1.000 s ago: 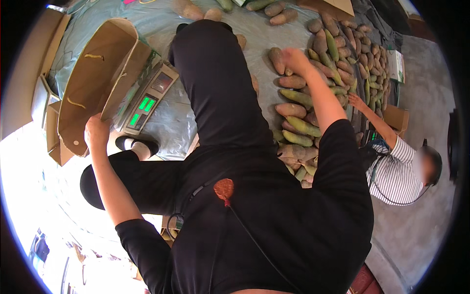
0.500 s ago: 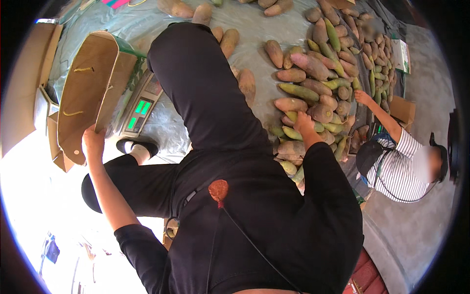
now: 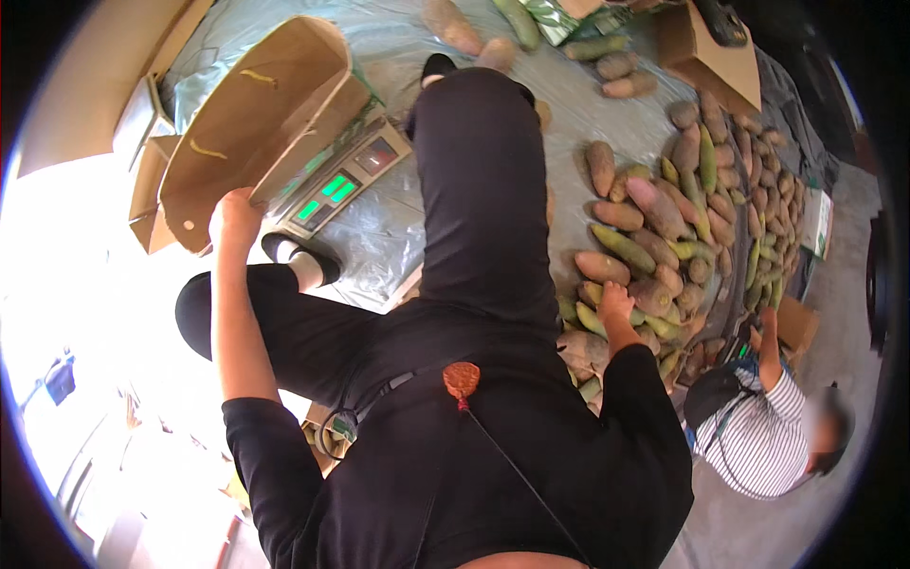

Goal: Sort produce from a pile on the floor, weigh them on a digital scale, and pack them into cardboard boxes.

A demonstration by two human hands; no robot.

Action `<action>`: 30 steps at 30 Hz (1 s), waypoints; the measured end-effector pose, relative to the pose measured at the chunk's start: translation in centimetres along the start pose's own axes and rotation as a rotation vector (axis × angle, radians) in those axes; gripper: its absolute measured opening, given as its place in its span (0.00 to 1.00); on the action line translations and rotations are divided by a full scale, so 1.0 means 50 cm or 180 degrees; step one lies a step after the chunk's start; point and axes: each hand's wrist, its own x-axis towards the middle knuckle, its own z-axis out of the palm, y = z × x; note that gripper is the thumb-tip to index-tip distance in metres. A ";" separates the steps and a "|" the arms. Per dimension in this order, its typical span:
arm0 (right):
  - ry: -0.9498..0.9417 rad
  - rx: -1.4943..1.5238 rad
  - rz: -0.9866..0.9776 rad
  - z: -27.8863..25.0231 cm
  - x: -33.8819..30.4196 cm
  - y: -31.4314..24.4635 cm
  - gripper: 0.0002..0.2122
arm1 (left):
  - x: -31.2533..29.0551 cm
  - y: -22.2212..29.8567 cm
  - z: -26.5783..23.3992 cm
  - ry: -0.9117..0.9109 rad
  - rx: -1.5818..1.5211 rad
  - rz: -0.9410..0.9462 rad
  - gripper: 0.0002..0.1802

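My left hand (image 3: pixel 235 224) is closed on the near edge of a tall open cardboard box (image 3: pixel 284 71). The box has two yellowish cord loops inside and leans beside a digital scale (image 3: pixel 351 180) with green lit displays. My right hand (image 3: pixel 616 305) lies on a pile of root vegetables (image 3: pixel 654 204), some pinkish brown and some green. Its fingers are bent round a root vegetable (image 3: pixel 591 292) at the pile's near left side. The fingertips are partly hidden, so the grip shows only in part.
Plastic sheeting (image 3: pixel 379 237) covers the floor under my legs. Another cardboard box (image 3: pixel 706 57) stands at the far right, past a few loose roots. To the right a person in a striped shirt (image 3: pixel 758 436) is beside a second heap (image 3: pixel 773 209).
The view has shifted, so the box, scale and pile sit elsewhere in the picture. Both my hands stay at the box edge and the pile. The other person's arm has drawn back from the pile.
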 end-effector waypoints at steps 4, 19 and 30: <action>0.0322 0.0848 0.0237 -0.087 0.014 -0.015 0.17 | -0.009 -0.001 -0.005 -0.0059 -0.0084 -0.0177 0.11; 0.2119 0.4489 -0.2409 -0.625 0.074 -0.171 0.21 | -0.014 -0.004 0.005 0.0254 -0.0270 -0.0070 0.11; 0.1516 0.4171 -0.4922 -1.008 -0.189 -0.481 0.21 | -0.014 -0.015 0.012 0.0332 -0.0285 -0.0072 0.09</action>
